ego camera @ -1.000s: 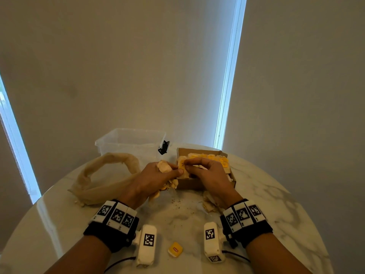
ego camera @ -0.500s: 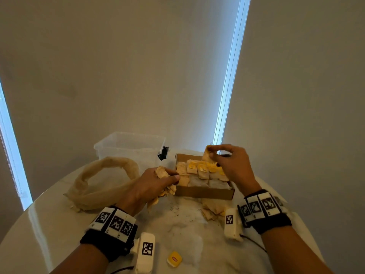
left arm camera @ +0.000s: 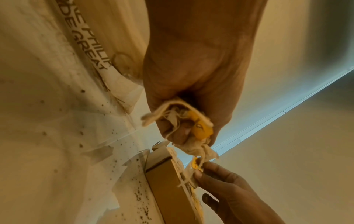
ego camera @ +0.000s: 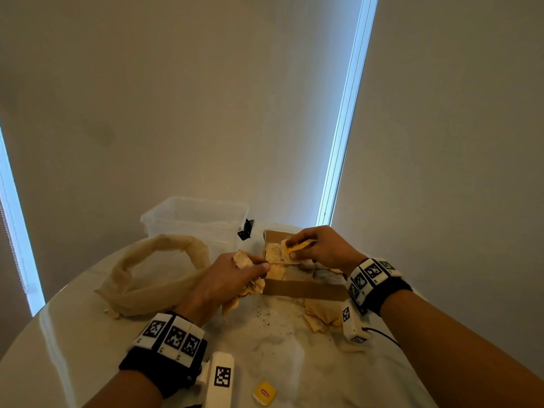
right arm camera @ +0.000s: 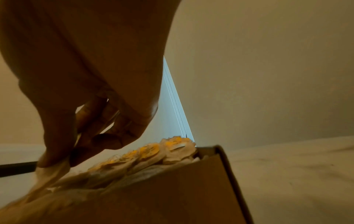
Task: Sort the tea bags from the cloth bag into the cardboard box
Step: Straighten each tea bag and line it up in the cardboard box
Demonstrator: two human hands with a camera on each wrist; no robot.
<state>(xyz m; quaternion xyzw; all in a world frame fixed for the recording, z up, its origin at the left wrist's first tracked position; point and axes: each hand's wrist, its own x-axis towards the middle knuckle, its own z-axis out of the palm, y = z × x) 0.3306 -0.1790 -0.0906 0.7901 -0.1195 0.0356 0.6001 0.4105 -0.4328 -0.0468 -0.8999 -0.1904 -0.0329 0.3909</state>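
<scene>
R hand (ego camera: 321, 248) pinches one pale paper tea bag w/ yellow tag (ego camera: 295, 251) over far left of brown cardboard box (ego camera: 306, 290), prob. to slot it next to row of bags w/ yellow tags (right arm camera: 151, 151). L hand (ego camera: 226, 278) grips bunch of pale tea bags (left arm camera: 189, 130) just left of box, kept ready as supply. Floppy beige cloth bag (ego camera: 153, 275) lies left, mouth open. More bags (ego camera: 319, 316) loose near box. White strip w/ print (left arm camera: 90, 50) reads "...PHILIP... ...DE GREAT". Small yellow tag (ego camera: 264, 393) near edge, logo too small to read.

Head view down over the table (ego camera: 73, 334), wrist views close, all sharing the cardboard box (ego camera: 303, 288).
</scene>
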